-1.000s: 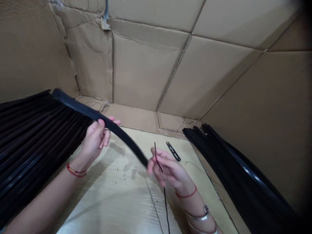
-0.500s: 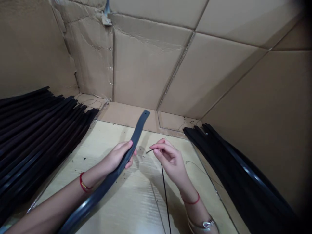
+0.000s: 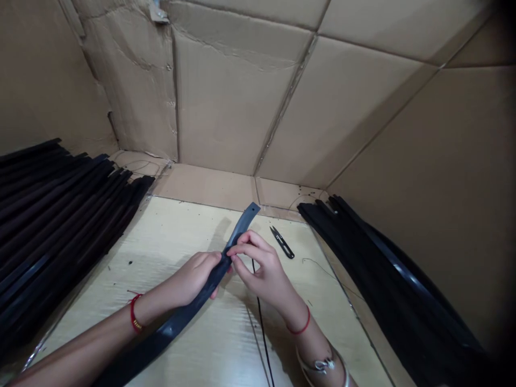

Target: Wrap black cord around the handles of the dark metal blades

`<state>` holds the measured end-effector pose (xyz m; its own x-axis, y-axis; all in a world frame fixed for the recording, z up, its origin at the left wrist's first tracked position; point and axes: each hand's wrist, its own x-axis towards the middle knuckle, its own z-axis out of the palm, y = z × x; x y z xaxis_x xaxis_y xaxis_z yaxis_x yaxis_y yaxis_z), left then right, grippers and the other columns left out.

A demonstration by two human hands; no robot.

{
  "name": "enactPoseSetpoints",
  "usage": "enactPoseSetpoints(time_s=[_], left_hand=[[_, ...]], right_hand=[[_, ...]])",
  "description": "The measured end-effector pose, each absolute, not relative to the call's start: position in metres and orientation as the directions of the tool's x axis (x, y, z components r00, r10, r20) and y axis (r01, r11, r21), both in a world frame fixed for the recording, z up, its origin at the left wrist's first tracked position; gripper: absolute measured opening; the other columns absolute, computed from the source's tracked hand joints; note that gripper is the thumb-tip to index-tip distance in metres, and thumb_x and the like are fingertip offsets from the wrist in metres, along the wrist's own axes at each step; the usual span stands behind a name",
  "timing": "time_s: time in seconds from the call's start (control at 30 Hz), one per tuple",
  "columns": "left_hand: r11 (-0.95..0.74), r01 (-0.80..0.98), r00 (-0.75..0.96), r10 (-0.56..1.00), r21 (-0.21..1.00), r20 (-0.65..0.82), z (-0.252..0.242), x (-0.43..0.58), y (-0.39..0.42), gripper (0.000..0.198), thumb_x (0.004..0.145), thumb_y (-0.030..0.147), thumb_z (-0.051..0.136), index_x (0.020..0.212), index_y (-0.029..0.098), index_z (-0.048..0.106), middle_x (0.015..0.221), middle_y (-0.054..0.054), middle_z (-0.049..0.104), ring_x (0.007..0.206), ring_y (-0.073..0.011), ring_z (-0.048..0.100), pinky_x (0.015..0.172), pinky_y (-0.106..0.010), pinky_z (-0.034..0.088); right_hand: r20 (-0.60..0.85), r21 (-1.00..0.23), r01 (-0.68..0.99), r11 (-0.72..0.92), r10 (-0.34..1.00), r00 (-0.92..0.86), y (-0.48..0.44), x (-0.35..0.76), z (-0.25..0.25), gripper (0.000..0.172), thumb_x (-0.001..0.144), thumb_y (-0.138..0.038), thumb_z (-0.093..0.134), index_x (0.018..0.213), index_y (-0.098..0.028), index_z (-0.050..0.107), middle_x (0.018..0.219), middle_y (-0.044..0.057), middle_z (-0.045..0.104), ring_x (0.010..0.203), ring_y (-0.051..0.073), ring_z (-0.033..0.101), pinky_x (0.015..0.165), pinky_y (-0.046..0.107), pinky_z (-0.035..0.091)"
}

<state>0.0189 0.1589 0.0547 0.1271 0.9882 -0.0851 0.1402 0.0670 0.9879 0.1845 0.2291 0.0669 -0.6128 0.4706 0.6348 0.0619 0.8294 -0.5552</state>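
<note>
A long black strip (image 3: 173, 325) runs from the lower left up to a tip with a small hole, above the pale board. My left hand (image 3: 198, 277) is wrapped round it, thumb on top. My right hand (image 3: 258, 263) pinches a thin black cord (image 3: 262, 322), and its fingertips meet the strip just above my left thumb. From there the cord hangs down to the bottom edge. The cord's end is hidden at the fingertips. Black thread snips (image 3: 282, 243) lie on the board to the right of the strip's tip.
Many black strips (image 3: 60, 226) are piled at the left, their ends fanned. More black strips (image 3: 387, 269) lie along the right side. Cardboard walls (image 3: 229, 97) rise behind and at both sides. The board (image 3: 181, 226) carries loose thread and specks.
My right hand has moved left with the cord onto the strip. The strip's tip has shifted right and lower. The snips now show. The whole view has shifted slightly.
</note>
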Motion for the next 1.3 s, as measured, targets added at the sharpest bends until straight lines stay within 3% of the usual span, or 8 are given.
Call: enactPoseSetpoints(time_s=[0.23, 0.37, 0.57, 0.8, 1.07, 1.17, 1.3], left_hand=[[0.005, 0.181, 0.159, 0.987, 0.984, -0.035, 0.054, 0.021, 0.159, 0.036, 0.096, 0.041, 0.034, 0.078, 0.017, 0.054, 0.051, 0.002, 0.054, 0.046, -0.0119, 0.048, 0.048, -0.023, 0.033], [-0.021, 0.173, 0.148, 0.989, 0.985, -0.005, 0.050, 0.022, 0.161, 0.033, 0.095, 0.041, 0.039, 0.077, 0.016, 0.054, 0.051, 0.002, 0.053, 0.045, -0.0116, 0.048, 0.049, -0.023, 0.034], [-0.046, 0.110, 0.058, 0.998, 0.993, 0.040, 0.050, 0.019, 0.164, 0.035, 0.094, 0.044, 0.038, 0.077, 0.016, 0.052, 0.046, 0.004, 0.048, 0.042, -0.0102, 0.042, 0.045, -0.022, 0.030], [-0.048, 0.032, 0.047, 0.998, 0.998, 0.047, 0.069, 0.018, 0.155, 0.033, 0.093, 0.043, 0.041, 0.074, 0.017, 0.050, 0.045, 0.004, 0.048, 0.039, -0.0079, 0.039, 0.042, -0.020, 0.026], [0.044, -0.142, 0.215, 0.976, 0.989, -0.013, 0.059, 0.020, 0.152, 0.032, 0.094, 0.040, 0.039, 0.075, 0.017, 0.052, 0.039, 0.004, 0.048, 0.034, -0.0083, 0.035, 0.040, -0.021, 0.022], [0.086, -0.227, 0.310, 0.951, 0.970, -0.012, 0.053, 0.026, 0.152, 0.034, 0.093, 0.038, 0.037, 0.074, 0.016, 0.055, 0.035, 0.004, 0.044, 0.030, -0.0077, 0.029, 0.039, -0.022, 0.020], [0.147, -0.343, 0.438, 0.899, 0.928, 0.019, 0.048, 0.031, 0.152, 0.036, 0.092, 0.037, 0.034, 0.092, 0.011, 0.060, 0.033, 0.005, 0.040, 0.031, -0.0089, 0.024, 0.040, -0.023, 0.021]], right_hand=[[0.659, -0.506, 0.070, 0.860, 0.437, -0.612, 0.229, 0.184, 0.065, 0.016, 0.086, -0.007, 0.055, 0.088, -0.016, 0.068, 0.089, 0.007, 0.050, 0.080, 0.017, 0.054, 0.068, 0.031, 0.047], [0.654, -0.554, 0.047, 0.831, 0.470, -0.593, 0.229, 0.183, 0.063, 0.016, 0.085, -0.009, 0.058, 0.089, -0.017, 0.072, 0.087, 0.007, 0.054, 0.079, 0.017, 0.055, 0.067, 0.031, 0.047], [0.473, -0.848, -0.038, 0.528, 0.724, -0.503, 0.229, 0.179, 0.063, 0.001, 0.077, -0.018, 0.072, 0.077, -0.019, 0.073, 0.076, 0.004, 0.060, 0.065, 0.015, 0.052, 0.058, 0.028, 0.042], [0.231, -0.970, -0.215, 0.117, 0.726, -0.648, 0.228, 0.173, 0.056, 0.016, 0.077, -0.028, 0.075, 0.069, -0.016, 0.068, 0.073, 0.004, 0.067, 0.071, 0.016, 0.062, 0.069, 0.028, 0.048], [0.124, -0.949, -0.294, -0.110, 0.729, -0.673, 0.231, 0.173, 0.049, 0.015, 0.065, -0.024, 0.083, 0.065, -0.017, 0.069, 0.065, 0.001, 0.069, 0.062, 0.013, 0.063, 0.065, 0.025, 0.050], [0.111, -0.955, -0.275, -0.106, 0.736, -0.668, 0.237, 0.177, 0.046, 0.014, 0.060, -0.019, 0.084, 0.067, -0.018, 0.072, 0.068, 0.001, 0.071, 0.062, 0.014, 0.064, 0.063, 0.025, 0.052], [0.137, -0.973, -0.232, -0.018, 0.759, -0.637, 0.247, 0.183, 0.044, 0.012, 0.060, -0.013, 0.082, 0.067, -0.018, 0.074, 0.069, 0.002, 0.071, 0.062, 0.012, 0.064, 0.060, 0.022, 0.051]])
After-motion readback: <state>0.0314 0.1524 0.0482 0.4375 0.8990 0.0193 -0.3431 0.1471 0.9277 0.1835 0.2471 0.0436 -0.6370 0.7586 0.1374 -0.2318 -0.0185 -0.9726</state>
